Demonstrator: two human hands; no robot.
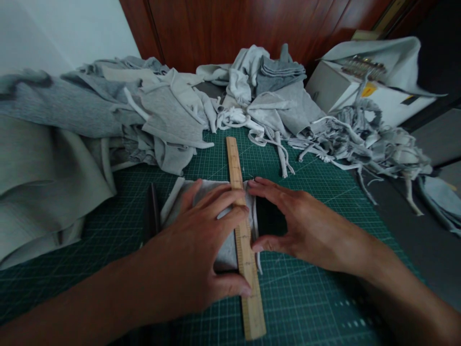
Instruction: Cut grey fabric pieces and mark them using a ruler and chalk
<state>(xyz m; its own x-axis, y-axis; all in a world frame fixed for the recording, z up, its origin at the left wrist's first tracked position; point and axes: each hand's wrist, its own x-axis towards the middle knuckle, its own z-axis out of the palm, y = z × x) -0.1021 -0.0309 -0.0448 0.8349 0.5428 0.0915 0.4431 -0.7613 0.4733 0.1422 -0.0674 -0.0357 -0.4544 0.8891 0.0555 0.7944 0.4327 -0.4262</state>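
A wooden ruler (236, 166) lies lengthwise over a small piece of grey fabric (226, 259), close to the fabric's right edge. My left hand (201, 235) is spread flat across both, its thumb and fingertips resting on the ruler and its other fingers on the fabric. At the fabric's right edge is my right hand (295, 216); its thumb and fingers are apart, with the fingertips touching or very near that edge. Part of the fabric is hidden under my left hand. A dark, narrow object (152, 206), its kind unclear, sits just left of the fabric.
A green cutting mat (309, 302) covers the work surface. Heaped grey fabric (90, 101) lines the left side, with more folded cloth (277, 77) at the back. Tangled fabric strips (360, 139) lie at right beside a white box (331, 86) holding metal pins or clips.
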